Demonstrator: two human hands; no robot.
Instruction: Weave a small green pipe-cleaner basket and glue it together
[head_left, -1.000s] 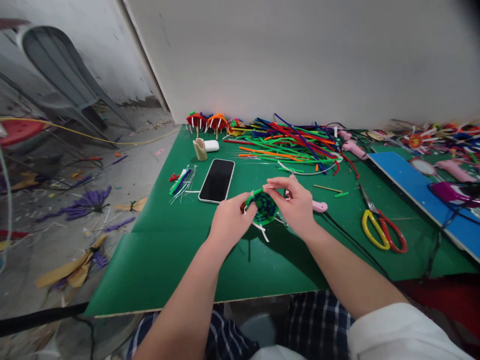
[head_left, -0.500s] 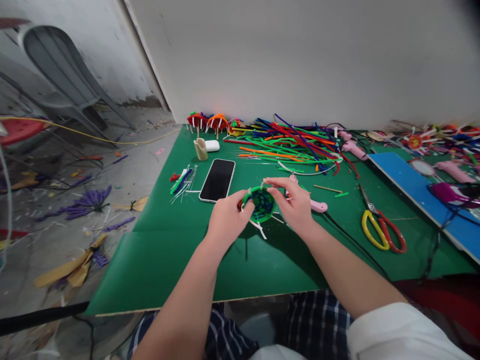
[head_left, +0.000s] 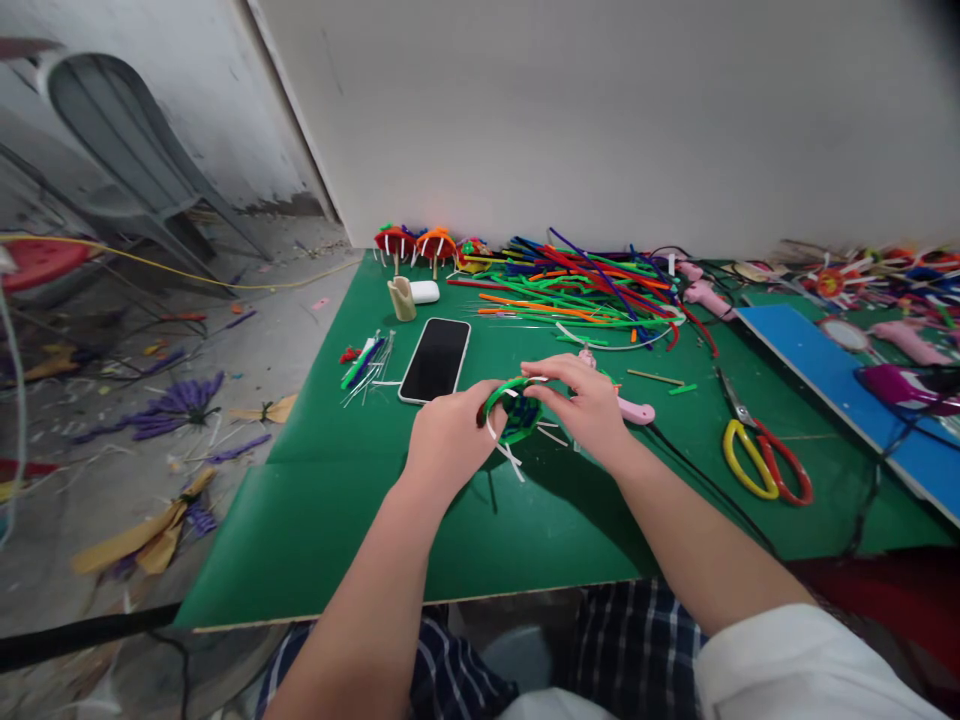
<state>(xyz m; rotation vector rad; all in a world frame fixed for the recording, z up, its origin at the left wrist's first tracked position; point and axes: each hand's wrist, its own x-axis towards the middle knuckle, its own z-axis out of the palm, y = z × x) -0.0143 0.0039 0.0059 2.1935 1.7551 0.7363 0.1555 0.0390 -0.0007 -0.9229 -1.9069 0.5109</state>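
Between my two hands is a small round piece made of green and blue pipe cleaners point(head_left: 517, 426), with white strips sticking out from its edge. My left hand point(head_left: 454, 430) grips its left rim, thumb hidden by the piece. The fingertips of my right hand point(head_left: 581, 400) pinch at the upper right rim, by a white strip. Just beyond my right hand lies a pink glue gun point(head_left: 636, 411), partly covered by that hand. A phone point(head_left: 436, 360) lies on the green table point(head_left: 352, 540), beyond my left hand.
Scissors point(head_left: 754, 450) with yellow and red handles lie at the right, near a blue board point(head_left: 847, 390). Loose pipe cleaners point(head_left: 585, 280) are heaped along the wall. Small mushroom-like pieces point(head_left: 436, 243) stand at the back left, behind a beige holder point(head_left: 402, 300).
The round piece has tilted, so its inside shows less and its rim more. My right fingertips have moved slightly down along the rim.
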